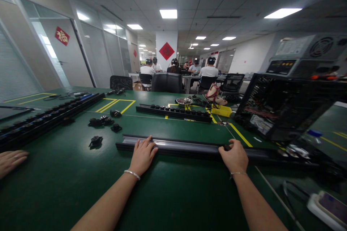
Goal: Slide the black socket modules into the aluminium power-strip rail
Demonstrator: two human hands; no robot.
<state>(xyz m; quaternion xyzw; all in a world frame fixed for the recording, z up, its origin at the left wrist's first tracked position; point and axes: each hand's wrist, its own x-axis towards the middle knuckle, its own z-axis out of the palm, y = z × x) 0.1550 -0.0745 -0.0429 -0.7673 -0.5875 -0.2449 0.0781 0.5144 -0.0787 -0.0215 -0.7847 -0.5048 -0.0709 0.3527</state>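
A long black rail with a shiny inner channel lies across the green table in front of me. My left hand rests on the rail near its left end, fingers apart, with nothing seen in it. Farther right, my right hand pinches a small black part at the rail; the fingers partly hide it. Loose black parts sit beyond the rail to the left, with a single one closer to me.
Another person's hand lies at the left edge, near a long filled rail. A shorter filled rail, metal bowl, yellow tray and open computer case stand farther back. A white power strip is lower right.
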